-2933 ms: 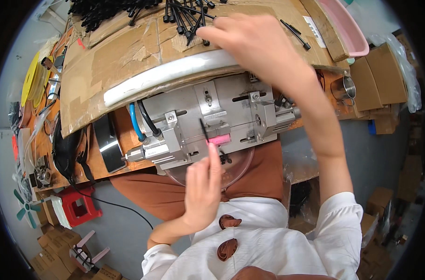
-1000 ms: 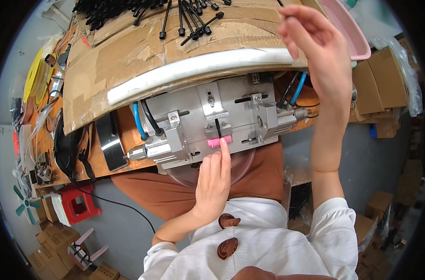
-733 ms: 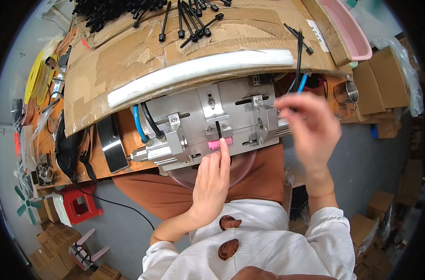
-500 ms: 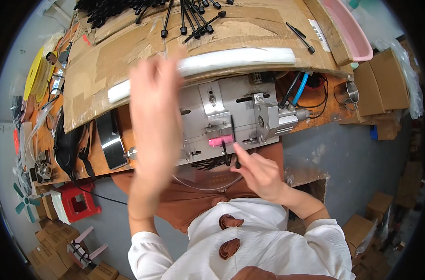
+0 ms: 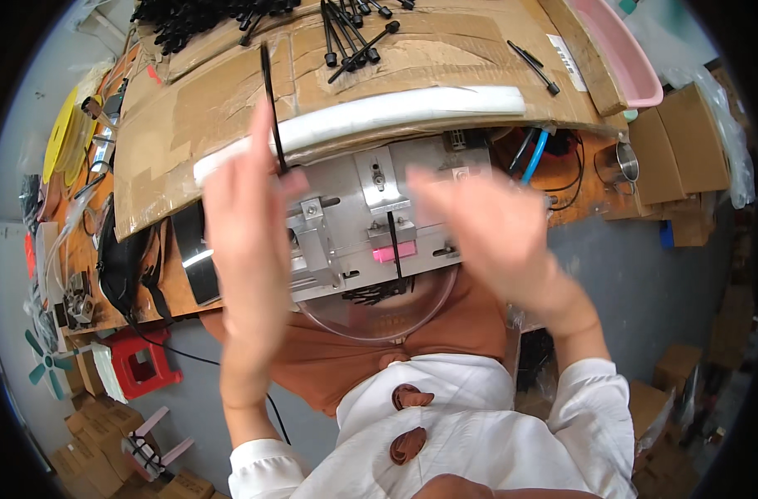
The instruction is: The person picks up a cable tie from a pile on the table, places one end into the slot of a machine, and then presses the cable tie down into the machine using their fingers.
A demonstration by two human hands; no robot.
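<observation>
Wooden bench [image 5: 179, 287] | metal fixture [image 5: 354, 220] | metal cup [image 5: 619, 165] | dark slab [image 5: 197, 258] (partly hidden)

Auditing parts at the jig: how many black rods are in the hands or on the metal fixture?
2 visible: one rod in the left hand, and a second rod across the pink block on the metal fixture. The blurred right hand could hide another.

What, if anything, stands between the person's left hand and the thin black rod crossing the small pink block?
In the picture, a silver metal block lies between the blurred left hand, holding another thin black rod, and the black rod crossing the small pink block. This single view cannot tell whether the hand clears it.
</observation>
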